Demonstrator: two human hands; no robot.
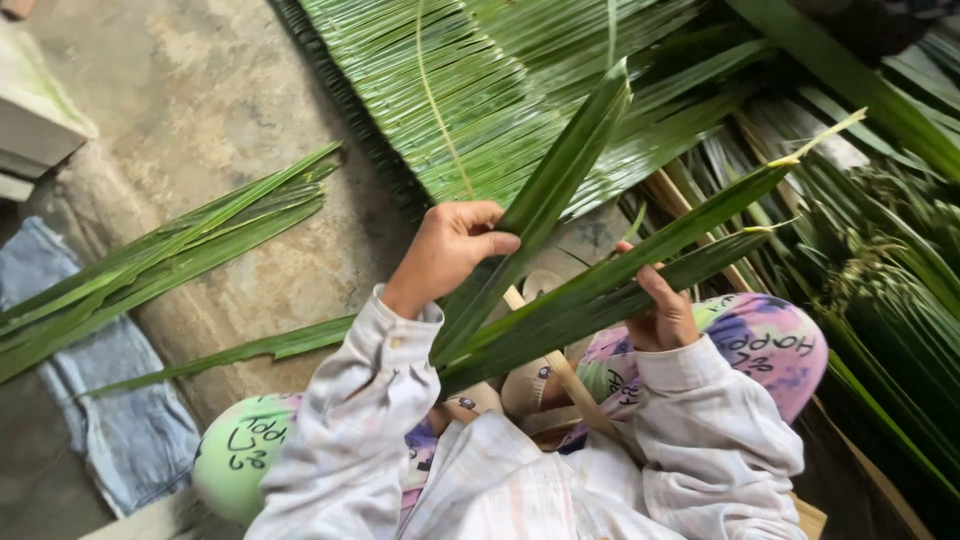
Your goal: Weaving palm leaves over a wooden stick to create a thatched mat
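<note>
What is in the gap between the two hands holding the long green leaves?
In the head view, between the left hand and the right hand run the long green palm leaves, with a sandalled foot showing behind them.

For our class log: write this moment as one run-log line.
left hand: grips upright palm leaf | right hand: holds leaf bundle | woven leaf mat ahead | concrete floor

No packages, labels, signs or screens anywhere among the leaves and bare concrete here.

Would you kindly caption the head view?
Left hand and right hand grip long green palm leaves above a woven leaf panel.
</note>
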